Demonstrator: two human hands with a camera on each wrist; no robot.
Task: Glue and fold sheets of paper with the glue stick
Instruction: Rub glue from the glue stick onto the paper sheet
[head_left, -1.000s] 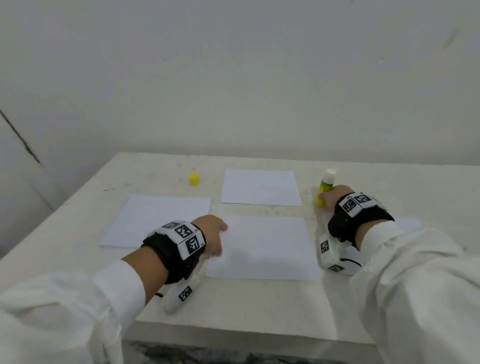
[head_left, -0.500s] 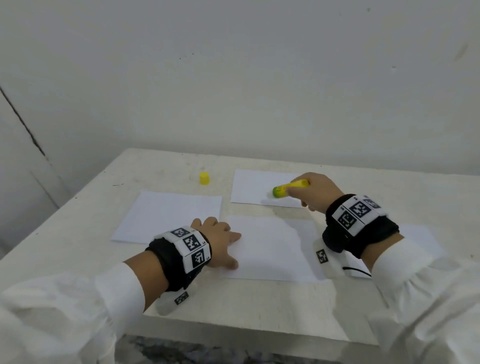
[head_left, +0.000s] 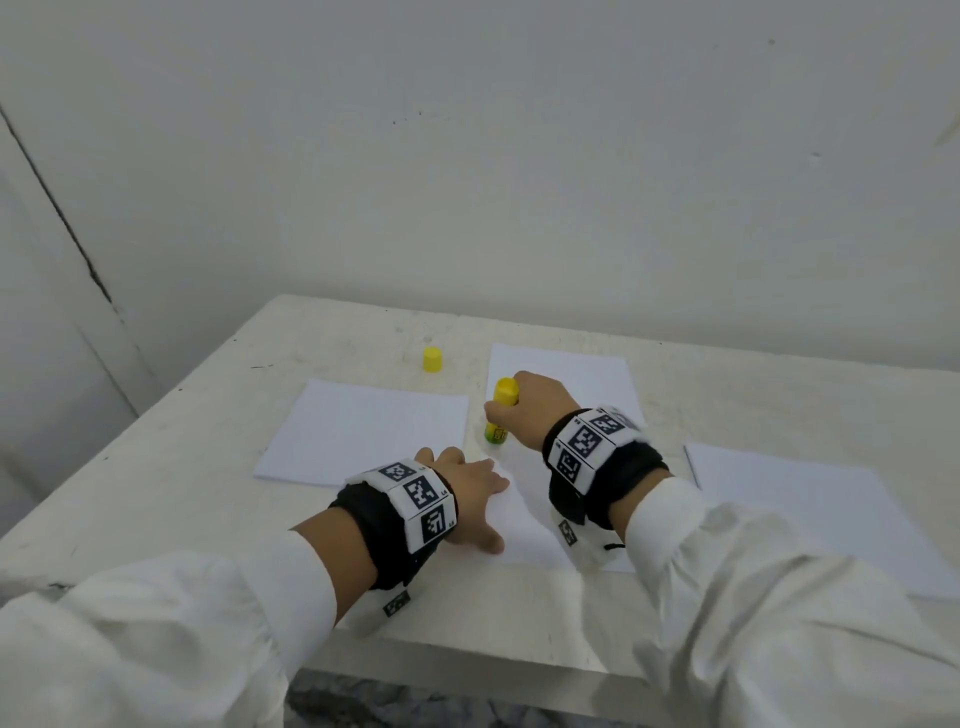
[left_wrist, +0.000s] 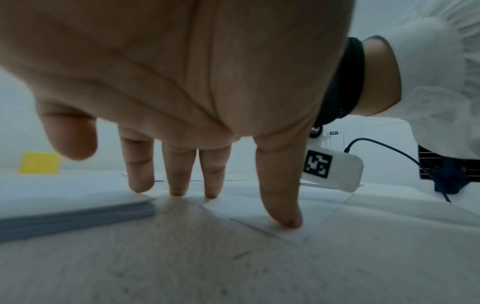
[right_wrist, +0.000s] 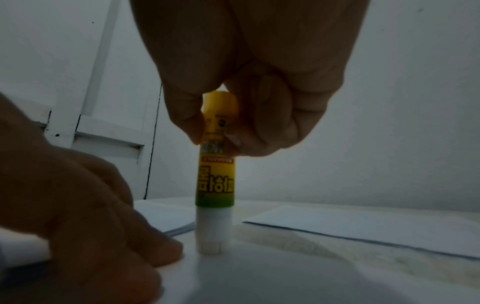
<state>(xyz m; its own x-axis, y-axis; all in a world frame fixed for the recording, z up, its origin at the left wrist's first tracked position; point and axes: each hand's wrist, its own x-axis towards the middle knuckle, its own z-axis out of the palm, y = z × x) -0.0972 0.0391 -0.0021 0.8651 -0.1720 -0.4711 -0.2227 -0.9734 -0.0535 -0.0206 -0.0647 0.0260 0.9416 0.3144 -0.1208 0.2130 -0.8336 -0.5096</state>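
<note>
Our right hand (head_left: 524, 410) with fingers (right_wrist: 187, 115) curled round the yellow-and-green glue stick (right_wrist: 217, 170), upright, white tip down on the near white paper sheet (head_left: 524, 525), our left hand (head_left: 470, 491) pressing that sheet flat with straight fingers (left_wrist: 279, 195), small yellow cap (head_left: 432, 359) apart on the pale table (head_left: 182, 467)

Both arms are in loose white sleeves (head_left: 779, 582) with bunched cuffs, kinda lab-coat looking. Each wrist has a chunky black strap (head_left: 613, 483) wrapped with a white band of square black-and-white coded markers (head_left: 421, 499). Under each wrist hangs a small white camera box (left_wrist: 335, 170) with its own marker, and a thin black cable (left_wrist: 384, 148) runs off it.
</note>
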